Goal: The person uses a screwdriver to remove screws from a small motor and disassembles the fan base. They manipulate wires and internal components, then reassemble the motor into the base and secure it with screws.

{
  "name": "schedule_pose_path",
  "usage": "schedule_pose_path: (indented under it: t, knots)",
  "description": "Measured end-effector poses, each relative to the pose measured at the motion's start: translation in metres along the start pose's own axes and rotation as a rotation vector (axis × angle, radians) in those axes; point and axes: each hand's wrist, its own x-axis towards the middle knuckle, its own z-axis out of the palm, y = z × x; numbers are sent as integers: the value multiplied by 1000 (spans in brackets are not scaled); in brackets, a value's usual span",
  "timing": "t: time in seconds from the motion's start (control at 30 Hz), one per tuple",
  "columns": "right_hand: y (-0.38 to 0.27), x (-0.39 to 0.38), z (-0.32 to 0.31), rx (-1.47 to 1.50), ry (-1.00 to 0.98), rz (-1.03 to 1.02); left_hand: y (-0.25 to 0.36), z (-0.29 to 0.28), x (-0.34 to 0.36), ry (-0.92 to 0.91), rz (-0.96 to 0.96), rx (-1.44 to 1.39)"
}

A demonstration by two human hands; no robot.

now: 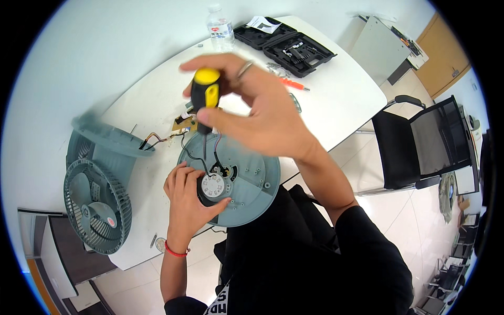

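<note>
A yellow and black screwdriver [206, 97] is gripped in my right hand [262, 107], its shaft pointing down above a round grey-green fan base [252, 181]. My left hand [188, 197] rests on the base, fingers and thumb curved around a small round silver motor [213, 185]. Dark and red wires run from the motor area toward a small brown circuit board [185, 126] at the base's far edge. Whether the screwdriver tip touches anything cannot be made out.
At the left stand a fan head with grille [98, 207] and a grey-green housing [105, 144]. Farther back are a water bottle [220, 29], an opened black tool case [299, 55] and an orange-handled tool [294, 84]. A black chair [399, 144] is at the right.
</note>
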Motion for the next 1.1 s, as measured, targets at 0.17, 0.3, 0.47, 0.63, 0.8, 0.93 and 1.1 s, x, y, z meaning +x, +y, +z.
schedule_pose_path:
  t: [0.17, 0.3, 0.47, 0.63, 0.8, 0.93, 1.1]
  knots:
    - [-16, 1, -31, 102, 98, -370, 3, -8, -5, 69, 12, -73]
    - [-63, -31, -66, -166, 187, -291, 1, -3, -3, 80, 58, -160]
    - [-60, -81, -37, -762, 99, 419, -8, -8, -6, 65, 26, -216]
    - [-46, -116, -13, -701, 173, 660, -6, -5, -2, 89, 53, -235]
    - [-27, -139, -5, -749, 39, 810, -6, -3, -1, 118, 22, -281]
    - [-22, -143, 0, -662, -25, 927, -6, -6, -2, 113, -49, -317]
    - [-15, -147, 6, -590, 29, 976, -15, -2, -4, 122, -149, -413]
